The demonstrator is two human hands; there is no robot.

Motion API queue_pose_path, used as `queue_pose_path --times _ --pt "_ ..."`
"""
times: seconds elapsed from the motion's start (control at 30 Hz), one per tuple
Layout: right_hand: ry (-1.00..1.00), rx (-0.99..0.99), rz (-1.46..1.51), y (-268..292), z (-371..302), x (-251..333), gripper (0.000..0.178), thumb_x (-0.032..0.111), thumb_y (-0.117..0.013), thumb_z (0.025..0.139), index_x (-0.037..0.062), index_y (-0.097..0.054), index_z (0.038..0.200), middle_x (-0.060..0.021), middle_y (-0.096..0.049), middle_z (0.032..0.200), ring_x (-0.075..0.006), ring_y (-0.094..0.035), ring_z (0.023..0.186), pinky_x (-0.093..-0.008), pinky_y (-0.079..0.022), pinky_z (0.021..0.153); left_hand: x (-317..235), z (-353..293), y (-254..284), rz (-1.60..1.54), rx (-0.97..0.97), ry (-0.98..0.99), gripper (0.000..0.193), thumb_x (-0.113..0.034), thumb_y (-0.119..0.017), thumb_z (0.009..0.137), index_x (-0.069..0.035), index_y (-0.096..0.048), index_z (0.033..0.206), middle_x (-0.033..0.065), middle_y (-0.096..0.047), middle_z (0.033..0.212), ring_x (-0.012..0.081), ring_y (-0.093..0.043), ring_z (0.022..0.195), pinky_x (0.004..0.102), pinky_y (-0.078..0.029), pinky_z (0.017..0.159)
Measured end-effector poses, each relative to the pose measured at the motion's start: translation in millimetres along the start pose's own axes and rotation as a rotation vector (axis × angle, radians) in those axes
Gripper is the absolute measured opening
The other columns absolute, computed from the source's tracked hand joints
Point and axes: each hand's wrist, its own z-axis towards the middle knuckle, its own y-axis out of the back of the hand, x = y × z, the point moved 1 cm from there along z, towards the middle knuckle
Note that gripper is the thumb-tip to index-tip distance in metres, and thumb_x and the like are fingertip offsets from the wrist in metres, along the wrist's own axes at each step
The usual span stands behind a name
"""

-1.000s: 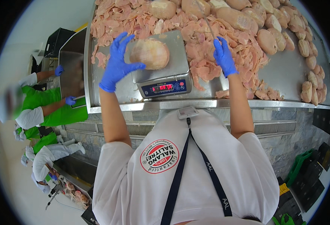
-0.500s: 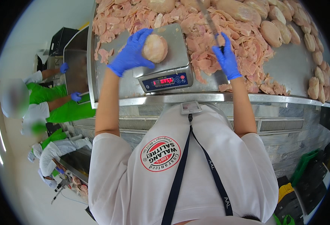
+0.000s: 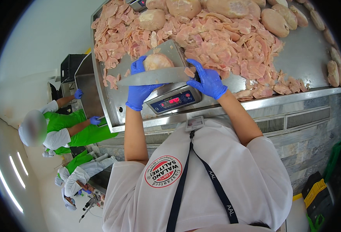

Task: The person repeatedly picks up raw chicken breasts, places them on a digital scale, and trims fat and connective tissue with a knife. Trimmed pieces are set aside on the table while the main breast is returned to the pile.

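A rounded, pale pink ham piece (image 3: pixel 158 61) sits over the steel platform of a digital scale (image 3: pixel 180 92) with a lit red display. My left hand (image 3: pixel 141 88), in a blue glove, is closed around the ham's left and near side. My right hand (image 3: pixel 210 80), also gloved in blue, grips a long knife, whose handle is mostly hidden by the fingers. The wide knife blade (image 3: pixel 151 78) lies crosswise along the ham's near side, its tip pointing left past my left hand. A small meat scrap (image 3: pixel 189 72) clings to the blade near the handle.
Thin meat trimmings (image 3: pixel 224 42) are heaped beyond and right of the scale on the steel table (image 3: pixel 302 65). Whole ham pieces (image 3: pixel 275 22) line the far and right sides. Left of the table, a person in a green apron (image 3: pixel 71 127) stands by a dark metal bin (image 3: pixel 86 77).
The knife has swung down from pointing away to lying crosswise at the ham. My right hand has moved left toward the scale. The whole view has shifted and turned somewhat.
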Motion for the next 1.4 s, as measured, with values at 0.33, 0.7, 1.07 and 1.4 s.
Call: queue_pose_path --times 0.33,0.7,1.07,1.4 --pt "0.094 0.104 0.002 3 54 22 0.076 0.053 -0.065 0.088 0.0121 -0.036 0.145 -0.0169 -0.064 0.075 -0.0388 -0.063 0.066 -0.0466 -0.049 0.060 1 5 1 -0.039 0.099 0.096 0.103 -0.049 -0.091 0.057 -0.004 -0.046 0.137 0.0192 -0.049 0.133 0.0363 -0.047 0.124 0.0451 -0.043 0.103" --pt "-0.015 0.395 0.001 34 62 24 0.071 0.056 -0.061 0.090 0.0202 -0.036 0.146 -0.0201 -0.069 0.089 -0.0405 -0.067 0.077 -0.0469 -0.052 0.067 6 14 20 -0.169 0.310 0.031 0.103 -0.037 -0.092 0.053 -0.009 -0.045 0.140 0.0136 -0.047 0.137 0.0345 -0.044 0.128 0.0448 -0.039 0.109" --pt "0.037 0.531 0.091 51 73 40 0.068 0.053 -0.057 0.093 0.0271 -0.033 0.151 -0.0172 -0.070 0.097 -0.0390 -0.068 0.084 -0.0455 -0.052 0.074 25 10 11 -0.369 0.049 0.203 0.099 -0.037 -0.092 0.060 -0.006 -0.042 0.140 0.0162 -0.049 0.135 0.0325 -0.050 0.124 0.0423 -0.042 0.106" --pt "0.040 0.477 0.145 23 104 43 0.065 0.060 -0.052 0.094 0.0262 -0.040 0.148 -0.0177 -0.070 0.110 -0.0390 -0.068 0.096 -0.0433 -0.053 0.082 11 14 2 -0.681 0.188 0.306 0.099 -0.038 -0.092 0.061 -0.002 -0.042 0.138 0.0172 -0.052 0.129 0.0308 -0.053 0.120 0.0406 -0.045 0.102"
